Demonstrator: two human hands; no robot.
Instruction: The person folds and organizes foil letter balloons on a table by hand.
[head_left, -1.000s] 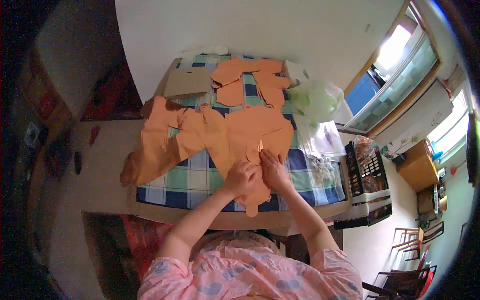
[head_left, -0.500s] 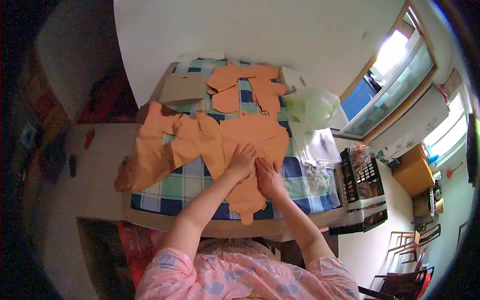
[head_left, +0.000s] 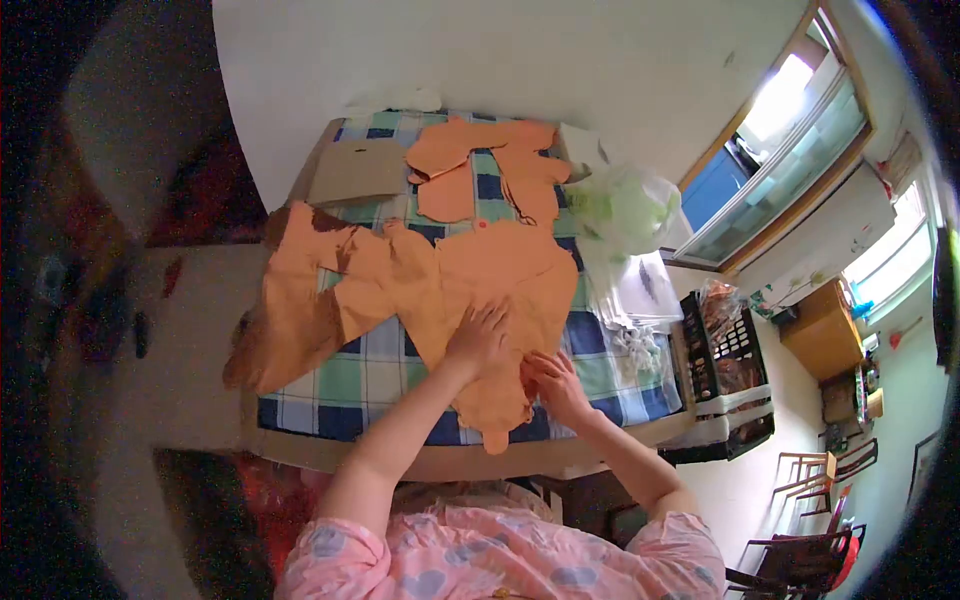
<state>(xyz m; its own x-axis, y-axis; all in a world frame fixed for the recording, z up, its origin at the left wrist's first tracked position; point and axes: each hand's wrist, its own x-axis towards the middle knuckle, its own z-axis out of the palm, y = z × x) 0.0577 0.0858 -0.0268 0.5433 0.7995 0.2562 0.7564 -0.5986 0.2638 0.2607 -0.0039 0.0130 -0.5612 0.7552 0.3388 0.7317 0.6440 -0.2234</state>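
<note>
An orange paper cut-out (head_left: 508,250) with a wavy outline and a small tab at its near end lies on the checked cloth in front of me. My left hand (head_left: 479,340) rests flat on its middle, fingers spread. At the cut-out's right edge, my right hand (head_left: 560,385) has curled fingers gripping the paper near its narrow part. Left of it spreads a larger creased brown-orange sheet (head_left: 300,300), partly folded, touching or overlapping the cut-out. More orange cut-out pieces (head_left: 445,192) lie farther back.
A checked tablecloth (head_left: 360,385) covers the table. Cardboard (head_left: 358,170) lies at the back left. On the right are a pale green plastic bag (head_left: 630,210), white papers (head_left: 645,290) and a black crate (head_left: 735,350) beside the table edge. Wooden chairs (head_left: 810,475) stand farther right.
My right hand has moved nearer to me along the cut-out's right edge, its fingers now curled. The left hand has slid slightly nearer, staying flat on the paper.
</note>
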